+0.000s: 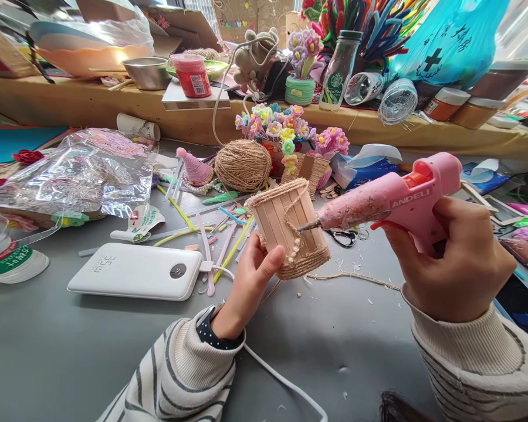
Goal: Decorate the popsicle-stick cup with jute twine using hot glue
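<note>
My left hand (253,275) grips a small wooden-stick pot (270,225) by its lower left side, tilted above the table. Twine runs around the pot's top and bottom rims, and a curved strand with small pale beads (294,249) lies on its side. In my right hand (455,264) is a pink hot glue gun (391,196), its barrel smeared with residue. The metal nozzle points left, at or very close to the strand on the pot; I cannot tell whether they touch. A length of twine (356,275) trails rightward on the table behind the pot.
A white power bank (136,271) with a cable lies left. Behind the pot are a twine ball (243,165), a pink cone (194,167), and pipe-cleaner flowers (286,132). Scissors (343,237) lie under the glue gun. A glass bottle (341,70) stands on the back ledge (193,124).
</note>
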`<state>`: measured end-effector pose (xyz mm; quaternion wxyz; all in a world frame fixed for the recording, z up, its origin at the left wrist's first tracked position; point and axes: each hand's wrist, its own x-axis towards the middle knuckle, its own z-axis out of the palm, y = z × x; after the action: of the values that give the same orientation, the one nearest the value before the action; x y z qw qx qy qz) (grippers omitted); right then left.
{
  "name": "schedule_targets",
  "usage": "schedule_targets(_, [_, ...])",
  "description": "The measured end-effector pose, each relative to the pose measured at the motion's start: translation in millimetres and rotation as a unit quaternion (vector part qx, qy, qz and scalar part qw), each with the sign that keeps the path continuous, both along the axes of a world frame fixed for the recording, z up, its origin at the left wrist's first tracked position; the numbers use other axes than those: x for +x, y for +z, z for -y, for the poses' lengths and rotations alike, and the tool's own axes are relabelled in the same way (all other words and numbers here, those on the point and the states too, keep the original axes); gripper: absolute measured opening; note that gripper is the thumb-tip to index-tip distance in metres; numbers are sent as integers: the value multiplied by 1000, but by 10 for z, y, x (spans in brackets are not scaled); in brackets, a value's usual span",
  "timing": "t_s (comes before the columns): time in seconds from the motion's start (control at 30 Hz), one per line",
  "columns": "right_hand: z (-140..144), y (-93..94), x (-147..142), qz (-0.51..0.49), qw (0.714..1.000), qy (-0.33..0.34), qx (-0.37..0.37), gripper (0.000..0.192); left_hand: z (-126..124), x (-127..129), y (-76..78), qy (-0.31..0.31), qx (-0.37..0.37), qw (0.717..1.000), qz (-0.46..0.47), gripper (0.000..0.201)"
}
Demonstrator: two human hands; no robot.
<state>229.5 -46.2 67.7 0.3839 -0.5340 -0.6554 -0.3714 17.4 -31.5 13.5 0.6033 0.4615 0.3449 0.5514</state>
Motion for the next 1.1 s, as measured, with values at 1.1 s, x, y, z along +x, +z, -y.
schedule_targets(1.1, [-209,75,164,-313,908,-60,-274,56,-26,4,13,45,-30,997,57,48])
